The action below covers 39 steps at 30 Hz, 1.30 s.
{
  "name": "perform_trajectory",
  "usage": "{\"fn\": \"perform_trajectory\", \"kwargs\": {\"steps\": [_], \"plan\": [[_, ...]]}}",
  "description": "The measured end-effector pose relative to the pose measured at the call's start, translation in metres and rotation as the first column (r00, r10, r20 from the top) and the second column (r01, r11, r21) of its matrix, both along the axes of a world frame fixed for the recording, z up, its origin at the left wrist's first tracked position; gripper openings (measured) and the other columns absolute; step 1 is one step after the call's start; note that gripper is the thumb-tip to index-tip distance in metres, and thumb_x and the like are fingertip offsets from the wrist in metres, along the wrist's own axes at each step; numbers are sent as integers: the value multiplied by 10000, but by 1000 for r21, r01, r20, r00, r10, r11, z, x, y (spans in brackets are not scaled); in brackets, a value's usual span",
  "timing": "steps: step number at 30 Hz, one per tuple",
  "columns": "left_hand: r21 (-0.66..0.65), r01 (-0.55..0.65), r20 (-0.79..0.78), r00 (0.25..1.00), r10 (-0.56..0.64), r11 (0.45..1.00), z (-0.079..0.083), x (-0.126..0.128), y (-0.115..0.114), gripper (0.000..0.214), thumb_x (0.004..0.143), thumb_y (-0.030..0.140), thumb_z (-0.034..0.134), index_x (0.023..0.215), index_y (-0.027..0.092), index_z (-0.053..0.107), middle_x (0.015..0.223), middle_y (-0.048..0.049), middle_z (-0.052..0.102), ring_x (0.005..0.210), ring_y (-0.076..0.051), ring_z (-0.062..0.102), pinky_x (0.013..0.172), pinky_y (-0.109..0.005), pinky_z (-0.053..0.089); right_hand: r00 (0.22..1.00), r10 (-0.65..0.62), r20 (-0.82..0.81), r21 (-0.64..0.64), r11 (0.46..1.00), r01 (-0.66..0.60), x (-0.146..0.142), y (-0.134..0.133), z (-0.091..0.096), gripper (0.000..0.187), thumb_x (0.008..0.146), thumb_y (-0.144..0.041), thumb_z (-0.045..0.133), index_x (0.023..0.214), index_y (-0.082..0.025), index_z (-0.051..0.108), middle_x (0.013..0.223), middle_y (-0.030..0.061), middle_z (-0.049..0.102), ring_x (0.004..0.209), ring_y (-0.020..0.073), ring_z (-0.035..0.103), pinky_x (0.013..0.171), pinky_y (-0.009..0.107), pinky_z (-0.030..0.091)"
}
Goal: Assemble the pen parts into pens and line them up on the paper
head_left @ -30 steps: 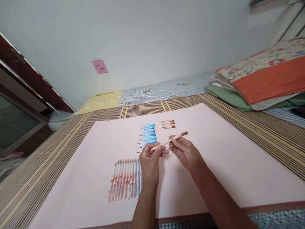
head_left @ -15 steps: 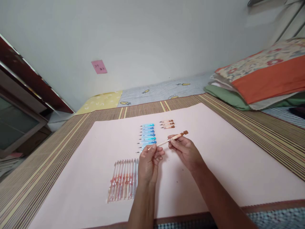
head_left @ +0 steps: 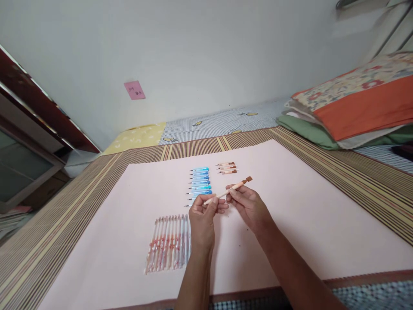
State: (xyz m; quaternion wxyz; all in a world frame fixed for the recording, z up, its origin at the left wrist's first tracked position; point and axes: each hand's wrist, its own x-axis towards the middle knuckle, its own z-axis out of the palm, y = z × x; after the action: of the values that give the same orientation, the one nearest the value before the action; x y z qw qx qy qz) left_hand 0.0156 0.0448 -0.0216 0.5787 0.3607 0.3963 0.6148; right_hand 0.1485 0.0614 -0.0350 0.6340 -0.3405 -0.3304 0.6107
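Note:
A slim pen point(head_left: 239, 185) with a pale shaft, a peach barrel and a brown end slants up to the right between my two hands. My left hand point(head_left: 204, 215) pinches its lower, pale end between thumb and fingers. Near the middle, my right hand point(head_left: 250, 204) grips the barrel, leaving the brown end sticking out. Behind my left hand lies a column of blue pens point(head_left: 200, 182) with dark tips pointing left. Several brown-and-peach pens point(head_left: 227, 168) lie side by side farther back. Left of my left wrist is a row of clear, pink-patterned pens point(head_left: 166, 244), its right edge partly hidden.
Everything lies on a large pale pink sheet point(head_left: 106, 241) over a striped mat point(head_left: 74, 200). Small dark specks dot the sheet by my right forearm. Folded bedding point(head_left: 361, 101) is piled at the right. A pink note point(head_left: 134, 90) is on the wall.
The pen has shifted slightly left and down. My left thumb has moved along its pale end, which now shows past the thumb. Both hands still hold it.

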Motion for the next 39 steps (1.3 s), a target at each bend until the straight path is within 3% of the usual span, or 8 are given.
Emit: {"fn": "perform_trajectory", "kwargs": {"steps": [12, 18, 24, 29, 32, 34, 36, 39], "plan": [[200, 44, -342, 939, 27, 979, 2, 9, -12, 111, 792, 267, 757, 867, 195, 716, 821, -34, 707, 794, -173, 654, 733, -259, 480, 999, -47, -21, -22, 999, 46, -1, 3, -2, 328, 728, -454, 811, 661, -208, 605, 605, -30, 487, 594, 131, 423, 605, 292, 409], [-61, 164, -140, 975, -171, 985, 9, 11, -11, 461, 757, 518, 759, 1043, 176, 639, 855, -84, 749, 676, -189, 699, 632, -277, 494, 991, -66, 113, -10, 998, 68, 12, 4, -2, 349, 753, -473, 789, 637, -202, 600, 569, -33, 489, 565, 130, 422, 577, 298, 344], [-241, 401, -86, 898, -431, 884, 6, -1, -5, 533, 764, 643, 673, 758, 110, 693, 668, -144, 734, 469, -161, 622, 473, -241, 341, 944, -112, 311, 60, 993, 98, 17, 0, 6, 356, 752, -457, 789, 606, -204, 586, 557, -31, 505, 558, 124, 410, 579, 299, 306], [20, 135, -409, 905, -115, 991, -2, 3, -9, 245, 788, 421, 738, 711, 198, 674, 651, -42, 679, 588, -165, 581, 619, -272, 418, 951, -127, 281, 70, 991, 111, 12, 0, 4, 374, 761, -437, 787, 583, -207, 551, 571, -27, 490, 575, 128, 403, 581, 297, 306], [267, -71, -598, 770, 223, 961, -4, 8, -14, 149, 813, 343, 725, 709, 242, 690, 672, -24, 624, 687, -189, 533, 715, -289, 405, 981, -94, 169, 27, 996, 91, 7, 1, -2, 370, 771, -448, 779, 598, -204, 562, 570, -27, 482, 585, 129, 402, 601, 295, 329], [328, -106, -613, 733, 297, 939, -3, 11, -16, 124, 813, 333, 727, 728, 248, 698, 700, -29, 622, 721, -197, 526, 741, -293, 398, 989, -83, 121, 12, 997, 82, 6, 2, -4, 363, 776, -451, 777, 609, -201, 573, 571, -29, 478, 587, 127, 400, 609, 293, 338], [253, -61, -571, 796, 200, 966, -1, 11, -15, 148, 817, 375, 722, 782, 233, 695, 721, -31, 644, 711, -191, 547, 718, -289, 410, 990, -77, 117, 17, 997, 76, 9, 3, -3, 346, 779, -448, 776, 627, -197, 591, 579, -27, 486, 591, 127, 409, 608, 291, 341], [-5, 160, -390, 909, -149, 987, 1, 8, -10, 356, 856, 527, 632, 847, 175, 685, 661, -50, 674, 591, -172, 570, 634, -289, 431, 981, -33, 193, 41, 999, 25, 19, 3, -1, 311, 788, -451, 767, 683, -188, 638, 595, -25, 505, 598, 128, 434, 605, 287, 346]]}}
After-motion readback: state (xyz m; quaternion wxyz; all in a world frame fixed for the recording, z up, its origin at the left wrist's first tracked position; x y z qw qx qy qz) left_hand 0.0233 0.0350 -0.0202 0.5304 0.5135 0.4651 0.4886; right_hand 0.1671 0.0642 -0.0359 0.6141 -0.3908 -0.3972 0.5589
